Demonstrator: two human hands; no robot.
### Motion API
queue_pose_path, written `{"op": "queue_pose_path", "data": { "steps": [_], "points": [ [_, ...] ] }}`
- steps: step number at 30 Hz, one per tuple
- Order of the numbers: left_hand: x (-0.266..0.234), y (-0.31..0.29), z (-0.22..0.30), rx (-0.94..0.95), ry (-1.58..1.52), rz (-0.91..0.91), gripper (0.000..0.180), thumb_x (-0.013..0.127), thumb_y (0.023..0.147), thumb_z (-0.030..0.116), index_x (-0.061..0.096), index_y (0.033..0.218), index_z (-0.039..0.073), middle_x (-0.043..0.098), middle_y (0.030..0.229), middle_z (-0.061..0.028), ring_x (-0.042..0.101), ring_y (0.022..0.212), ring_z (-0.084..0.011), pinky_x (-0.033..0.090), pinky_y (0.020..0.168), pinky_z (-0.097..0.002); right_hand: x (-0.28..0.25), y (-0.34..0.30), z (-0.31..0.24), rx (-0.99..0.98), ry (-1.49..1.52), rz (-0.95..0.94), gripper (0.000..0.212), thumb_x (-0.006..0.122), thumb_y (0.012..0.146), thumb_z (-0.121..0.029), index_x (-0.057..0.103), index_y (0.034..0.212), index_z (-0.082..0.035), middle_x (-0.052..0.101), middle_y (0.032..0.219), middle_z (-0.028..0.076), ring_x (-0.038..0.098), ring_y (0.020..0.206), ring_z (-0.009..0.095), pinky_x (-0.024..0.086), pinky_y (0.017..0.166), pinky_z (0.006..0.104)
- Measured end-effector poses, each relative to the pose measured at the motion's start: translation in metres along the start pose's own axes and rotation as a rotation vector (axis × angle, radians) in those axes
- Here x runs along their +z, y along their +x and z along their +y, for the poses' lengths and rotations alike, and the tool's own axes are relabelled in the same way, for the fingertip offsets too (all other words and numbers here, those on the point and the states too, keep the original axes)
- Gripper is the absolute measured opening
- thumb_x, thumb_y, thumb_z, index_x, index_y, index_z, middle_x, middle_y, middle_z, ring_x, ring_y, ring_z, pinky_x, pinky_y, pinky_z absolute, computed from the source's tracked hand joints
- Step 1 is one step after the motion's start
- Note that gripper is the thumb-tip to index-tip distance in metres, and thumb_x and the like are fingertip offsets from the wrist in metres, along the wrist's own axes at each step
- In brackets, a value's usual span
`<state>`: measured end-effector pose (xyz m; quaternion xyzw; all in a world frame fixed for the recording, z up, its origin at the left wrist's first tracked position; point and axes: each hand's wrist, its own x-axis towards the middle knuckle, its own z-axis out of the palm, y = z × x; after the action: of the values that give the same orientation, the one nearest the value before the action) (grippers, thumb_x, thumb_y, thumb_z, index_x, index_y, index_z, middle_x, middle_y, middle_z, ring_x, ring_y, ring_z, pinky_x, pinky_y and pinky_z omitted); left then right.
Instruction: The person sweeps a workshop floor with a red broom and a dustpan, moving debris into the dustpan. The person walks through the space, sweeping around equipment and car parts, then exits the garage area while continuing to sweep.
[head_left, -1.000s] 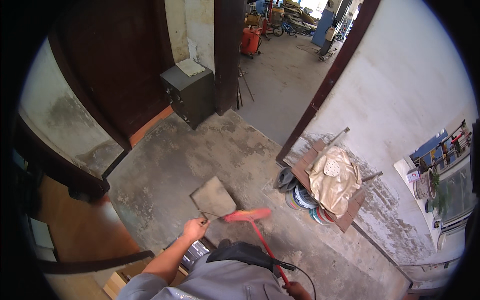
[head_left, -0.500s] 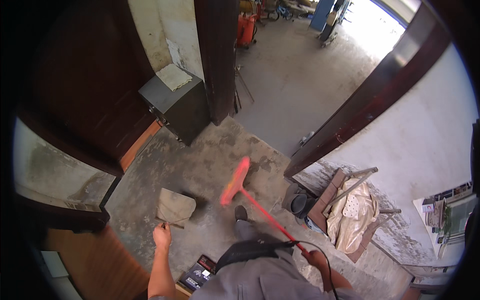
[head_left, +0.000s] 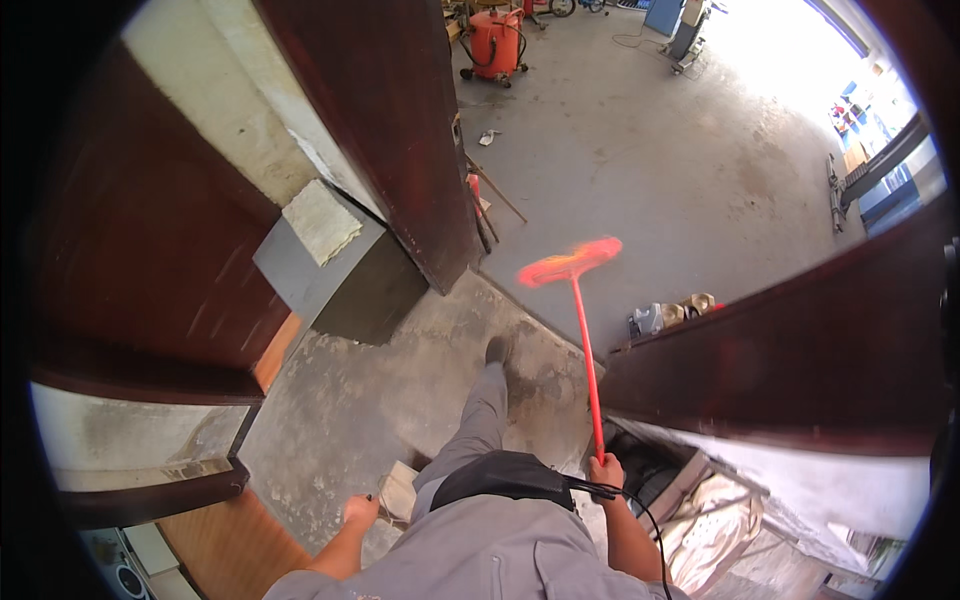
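My right hand (head_left: pixel 606 470) is wrapped round the red handle of a broom (head_left: pixel 588 360). The broom is held out ahead, its wide red and orange head smeared by motion in front of the doorway. At the lower left my left hand (head_left: pixel 360 509) is closed, with a dark handle end showing at the fingers. Beside it hangs a pale, flat-sided dustpan (head_left: pixel 398 488), partly hidden behind my body. One leg in grey trousers (head_left: pixel 480 415) is stretched forward over the worn concrete.
A dark grey metal cabinet (head_left: pixel 370 290) bearing a folded pale cloth (head_left: pixel 320 222) stands left of the doorway. A dark red door (head_left: pixel 780 345) borders the right side. Farther off is a red wheeled tank (head_left: pixel 495 45). A pale sheet (head_left: pixel 705 530) lies at lower right.
The view has moved forward toward the doorway. The broom has swung up and to the right, its head now beyond the threshold. The dustpan has come closer to my body.
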<state>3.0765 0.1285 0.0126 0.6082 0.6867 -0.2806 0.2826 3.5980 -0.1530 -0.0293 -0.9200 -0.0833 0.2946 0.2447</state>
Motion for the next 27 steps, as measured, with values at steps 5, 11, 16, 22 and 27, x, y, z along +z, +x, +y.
{"op": "queue_pose_path", "data": {
  "steps": [5,11,16,22,27],
  "points": [
    [-0.026,0.073,0.096,0.125,0.356,-0.271,0.050,0.050,0.090,0.049,0.074,0.103,0.007,0.069,0.112,-0.0180,0.066,0.107,-0.0340,0.052,0.091,-0.0425,0.012,0.158,-0.081,0.152,0.181,-0.043,0.029,0.067,0.086,-0.026,0.067,0.089,0.002,0.066,0.067,0.014,0.066,0.061,0.025,0.052,0.060,0.0384],
    [-0.117,0.103,0.243,-0.019,0.222,-0.345,0.051,0.050,0.089,0.051,0.074,0.096,0.007,0.070,0.104,-0.0194,0.066,0.102,-0.0377,0.052,0.090,-0.0445,-0.060,0.374,-0.230,0.221,0.198,-0.234,0.037,0.053,0.099,-0.036,0.059,0.087,-0.001,0.054,0.054,0.005,0.051,0.038,0.016,0.039,0.033,0.0317],
    [-0.169,0.105,0.350,-0.174,0.020,-0.215,0.041,0.058,0.084,0.041,0.072,0.087,0.004,0.070,0.093,-0.0223,0.067,0.093,-0.0409,0.053,0.083,-0.0478,-0.123,0.567,-0.379,0.004,-0.310,-0.256,0.047,0.049,0.101,-0.040,0.064,0.085,0.002,0.064,0.061,0.016,0.065,0.050,0.026,0.051,0.047,0.0403],
    [-0.126,0.126,0.447,-0.255,-0.039,-0.009,0.035,0.060,0.084,0.035,0.070,0.079,0.001,0.069,0.083,-0.0230,0.068,0.084,-0.0410,0.054,0.078,-0.0477,-0.097,0.775,-0.522,-0.012,-0.270,-0.526,0.044,0.051,0.099,-0.037,0.064,0.089,0.004,0.061,0.060,0.014,0.062,0.047,0.024,0.048,0.043,0.0379],
    [-0.093,0.133,0.581,-0.458,-0.130,0.348,0.030,0.064,0.084,0.027,0.066,0.071,0.000,0.064,0.068,-0.0235,0.065,0.067,-0.0417,0.052,0.062,-0.0478,-0.009,0.942,-0.578,-0.317,-0.596,-0.659,0.049,0.048,0.097,-0.040,0.066,0.090,0.005,0.063,0.062,0.014,0.062,0.049,0.026,0.052,0.051,0.0399]
  ]
}}
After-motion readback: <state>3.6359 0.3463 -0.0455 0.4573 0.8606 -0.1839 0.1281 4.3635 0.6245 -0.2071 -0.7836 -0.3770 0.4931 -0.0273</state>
